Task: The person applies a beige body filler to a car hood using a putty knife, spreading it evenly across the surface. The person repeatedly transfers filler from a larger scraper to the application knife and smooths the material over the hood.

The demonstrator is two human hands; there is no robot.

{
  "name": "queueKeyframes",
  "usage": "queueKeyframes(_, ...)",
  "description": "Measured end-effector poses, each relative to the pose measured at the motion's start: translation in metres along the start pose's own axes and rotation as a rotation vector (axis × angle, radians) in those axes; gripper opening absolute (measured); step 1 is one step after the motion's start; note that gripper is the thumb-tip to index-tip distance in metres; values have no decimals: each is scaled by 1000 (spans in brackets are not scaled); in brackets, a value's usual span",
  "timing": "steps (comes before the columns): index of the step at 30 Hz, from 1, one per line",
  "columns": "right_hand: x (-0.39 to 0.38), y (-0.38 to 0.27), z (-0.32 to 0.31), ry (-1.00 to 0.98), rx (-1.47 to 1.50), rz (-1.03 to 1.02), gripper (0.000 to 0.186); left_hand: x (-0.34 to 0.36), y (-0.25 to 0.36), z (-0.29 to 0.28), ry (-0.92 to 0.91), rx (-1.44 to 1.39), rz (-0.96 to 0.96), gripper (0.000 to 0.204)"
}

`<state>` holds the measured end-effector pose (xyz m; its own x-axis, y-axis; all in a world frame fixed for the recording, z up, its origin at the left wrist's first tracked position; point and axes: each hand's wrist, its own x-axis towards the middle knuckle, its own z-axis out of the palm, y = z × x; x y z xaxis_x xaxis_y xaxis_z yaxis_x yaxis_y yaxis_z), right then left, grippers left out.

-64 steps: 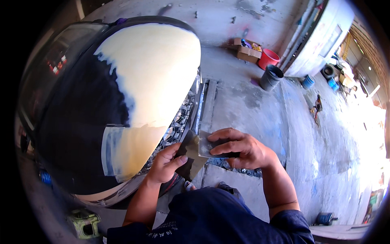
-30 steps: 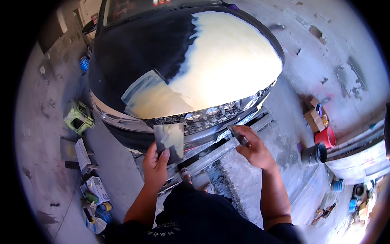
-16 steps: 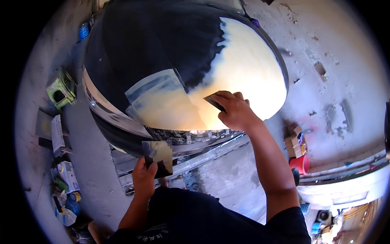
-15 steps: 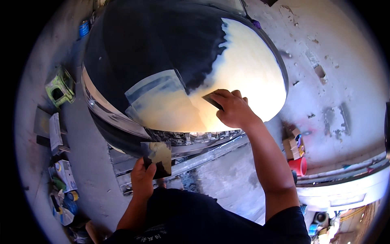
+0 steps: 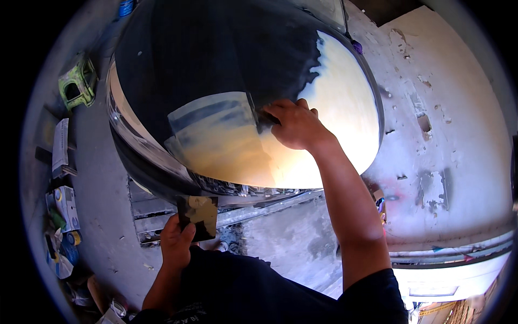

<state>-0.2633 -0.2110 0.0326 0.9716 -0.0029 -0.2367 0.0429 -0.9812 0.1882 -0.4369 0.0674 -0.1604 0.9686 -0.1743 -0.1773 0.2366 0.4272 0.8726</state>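
Observation:
A dark car hood [image 5: 205,54] fills the upper middle, its right side covered with pale cream filler [image 5: 345,108]. A thinner, straight-edged patch of filler [image 5: 221,140] lies nearer its front edge. My right hand [image 5: 299,127] grips a dark flat scraper [image 5: 264,115] at the right border of that patch. Only part of the scraper shows; the fingers hide the rest. Below the hood's front edge, my left hand [image 5: 177,237] holds a dark square plate [image 5: 204,222], thumb on its face. Yellowish filler is smeared over the plate's upper part.
A green stool [image 5: 78,83] stands on the floor to the left, with a blue can [image 5: 125,7] farther back. Boxes [image 5: 66,208] and tape rolls line the left side. A white panel [image 5: 453,281] lies at the lower right. Metal rails [image 5: 156,221] run under the car's front.
My right hand has moved the scraper left and slightly away over the hood, to the edge of the thin patch. My left hand still holds the plate, now tilted a little. The view has shifted.

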Motion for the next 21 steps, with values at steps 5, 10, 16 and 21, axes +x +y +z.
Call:
queueKeyframes(5, 0, -5, -10, -60, 69, -43, 58, -7, -9, 4, 2, -38, -30, 33)
queueKeyframes(10, -4, -6, -11, -63, -63, -104, 58, -7, -11, 9, -18, -75, 24, 33)
queueKeyframes(16, 6, -7, -14, -67, 58, -68, 57, -9, -12, 9, -10, -63, 8, 33)
queueKeyframes(21, 6, 1, 11, 61, -112, -126, 56, -10, -15, 10, -26, -49, 6, 31)
